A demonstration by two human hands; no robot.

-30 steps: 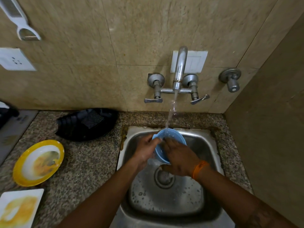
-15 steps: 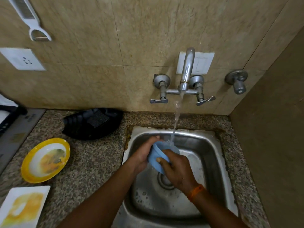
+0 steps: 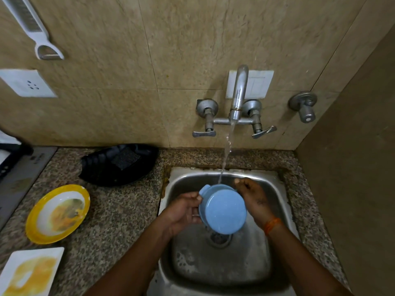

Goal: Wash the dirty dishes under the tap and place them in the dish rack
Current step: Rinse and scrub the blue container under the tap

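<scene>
Speckled stone bench (image 3: 111,212) fills the lower left of the frame; steel sink (image 3: 275,248) is sunk into it at lower centre. Tiled wall behind, tap (image 3: 239,97) mounted at centre right, water running in a thin stream that lands at the far rim of the blue bowl.

Black tray (image 3: 119,165) sits on the bench against the wall, just left of the sink; whether this serves as the dish rack cannot be told. Below it, a yellow-rimmed plate (image 3: 57,213) with orange residue, unwashed. At the lower left corner, a white square plate (image 3: 32,272), also smeared.

Blue bowl (image 3: 223,209) is held over the sink above the drain, turned so its flat underside faces the camera, small lug handle pointing to the upper left.

Left hand (image 3: 183,212) grips the bowl's left edge, fingers curled round the rim below the lug. Right hand (image 3: 253,198) lies against the bowl's right side, fingers bent near the far rim; a firm grip cannot be confirmed, it may only be rubbing or steadying.

Judgement: rinse of the outside is under way. The bowl lies between the two hands, the left carrying it. Racking it likely means a leftward swing, and the left hand is nearer that side. Two plates remain.
</scene>
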